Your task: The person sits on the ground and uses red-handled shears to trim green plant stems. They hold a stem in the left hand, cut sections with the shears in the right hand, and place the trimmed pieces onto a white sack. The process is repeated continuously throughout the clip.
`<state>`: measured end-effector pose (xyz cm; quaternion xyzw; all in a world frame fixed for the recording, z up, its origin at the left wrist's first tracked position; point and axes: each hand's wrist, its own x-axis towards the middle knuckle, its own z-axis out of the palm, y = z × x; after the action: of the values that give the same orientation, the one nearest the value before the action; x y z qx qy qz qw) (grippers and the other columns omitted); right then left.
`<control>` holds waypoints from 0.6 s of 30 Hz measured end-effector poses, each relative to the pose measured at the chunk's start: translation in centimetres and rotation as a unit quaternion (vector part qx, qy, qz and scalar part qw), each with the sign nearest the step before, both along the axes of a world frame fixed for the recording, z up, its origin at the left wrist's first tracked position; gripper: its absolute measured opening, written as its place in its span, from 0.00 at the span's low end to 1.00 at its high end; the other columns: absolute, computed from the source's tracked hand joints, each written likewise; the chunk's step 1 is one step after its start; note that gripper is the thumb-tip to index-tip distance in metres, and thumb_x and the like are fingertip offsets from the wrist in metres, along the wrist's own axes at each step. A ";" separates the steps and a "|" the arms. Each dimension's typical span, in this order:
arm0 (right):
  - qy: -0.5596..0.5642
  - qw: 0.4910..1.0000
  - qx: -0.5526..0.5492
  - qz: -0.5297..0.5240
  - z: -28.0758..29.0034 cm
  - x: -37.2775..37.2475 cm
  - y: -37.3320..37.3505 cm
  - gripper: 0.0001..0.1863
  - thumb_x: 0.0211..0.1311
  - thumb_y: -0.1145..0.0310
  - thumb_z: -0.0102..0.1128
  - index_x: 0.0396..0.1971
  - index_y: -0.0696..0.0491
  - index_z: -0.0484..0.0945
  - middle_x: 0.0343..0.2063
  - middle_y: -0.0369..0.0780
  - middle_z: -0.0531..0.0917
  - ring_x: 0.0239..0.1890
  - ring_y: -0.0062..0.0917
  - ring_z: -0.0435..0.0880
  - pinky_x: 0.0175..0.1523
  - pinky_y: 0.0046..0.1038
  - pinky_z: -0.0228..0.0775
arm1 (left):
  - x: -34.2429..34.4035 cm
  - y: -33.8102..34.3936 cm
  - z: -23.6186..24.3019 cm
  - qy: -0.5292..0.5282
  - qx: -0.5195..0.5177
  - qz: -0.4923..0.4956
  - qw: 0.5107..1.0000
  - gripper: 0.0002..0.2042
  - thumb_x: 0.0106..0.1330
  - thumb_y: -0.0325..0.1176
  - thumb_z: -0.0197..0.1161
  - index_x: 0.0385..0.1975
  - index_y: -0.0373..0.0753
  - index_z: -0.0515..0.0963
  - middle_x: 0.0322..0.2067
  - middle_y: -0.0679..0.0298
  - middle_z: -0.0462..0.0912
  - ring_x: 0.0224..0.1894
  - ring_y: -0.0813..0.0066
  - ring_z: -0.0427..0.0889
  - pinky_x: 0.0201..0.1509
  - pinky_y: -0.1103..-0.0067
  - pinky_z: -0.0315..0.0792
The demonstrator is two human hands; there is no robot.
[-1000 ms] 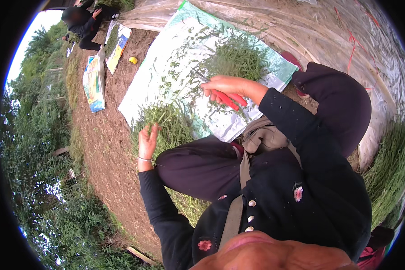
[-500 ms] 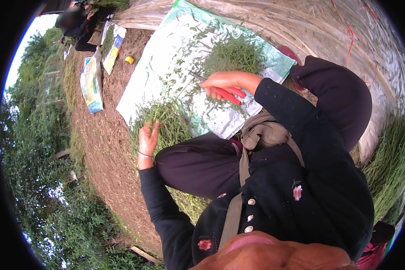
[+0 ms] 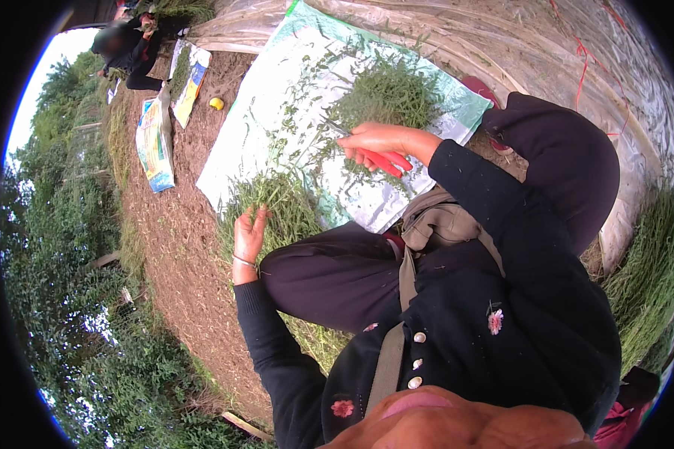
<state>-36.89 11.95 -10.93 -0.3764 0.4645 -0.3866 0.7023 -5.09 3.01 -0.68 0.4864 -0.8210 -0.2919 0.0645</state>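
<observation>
My right hand (image 3: 378, 140) is closed around red-handled scissors (image 3: 388, 163), whose narrow blades point up and left over a white and green sheet (image 3: 240, 135). Just beyond them on the sheet lies a heap of cut green sprigs (image 3: 393, 93), with loose bits scattered to its left. By my left knee, my left hand (image 3: 250, 233) grips some thin leafy stems at the edge of a green bunch (image 3: 281, 206). The fingertips are partly hidden among the stems.
Bare brown soil (image 3: 176, 262) runs along the left, beside dense bushes (image 3: 60, 299). A yellow round object (image 3: 216, 103) and printed sacks (image 3: 154, 146) lie at far left. Another person (image 3: 131, 52) sits beyond them. Plastic film (image 3: 554, 60) covers the ground at right, near long grass (image 3: 644, 277).
My right hand and the scissors have shifted slightly right. My left hand has moved a little, staying at the green bunch.
</observation>
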 end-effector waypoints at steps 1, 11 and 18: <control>-0.007 1.000 -0.011 0.005 0.2 0.1 0.1 0.25 0.62 0.50 0.43 0.27 0.61 0.71 0.22 0.40 0.73 0.20 0.21 0.73 0.25 0.26 0.71 | 0.3 -0.2 -0.1 -0.003 0.004 -0.006 1.000 0.16 0.65 0.41 0.53 0.29 0.32 0.76 0.16 0.72 0.70 0.18 0.88 0.60 0.23 0.86 0.58; -0.024 0.999 -0.023 -0.036 0.9 0.4 -0.7 0.23 0.61 0.49 0.45 0.20 0.56 0.67 0.12 0.32 0.66 0.11 0.16 0.63 0.17 0.21 0.58 | -0.5 0.5 0.6 -0.027 0.008 -0.008 1.000 0.15 0.64 0.39 0.54 0.24 0.32 0.76 0.12 0.71 0.67 0.17 0.87 0.60 0.21 0.84 0.58; -0.019 0.998 0.007 -0.056 -0.1 -0.7 -1.0 0.24 0.60 0.49 0.46 0.22 0.58 0.71 0.15 0.36 0.70 0.12 0.20 0.68 0.19 0.25 0.65 | 0.2 0.1 0.2 -0.027 0.022 -0.019 0.999 0.17 0.64 0.41 0.54 0.22 0.31 0.76 0.11 0.72 0.64 0.16 0.85 0.59 0.33 0.84 0.64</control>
<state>-37.61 10.95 -11.07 -0.3376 0.4743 -0.4290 0.6907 -4.85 3.14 -0.44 0.4796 -0.8251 -0.2975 0.0259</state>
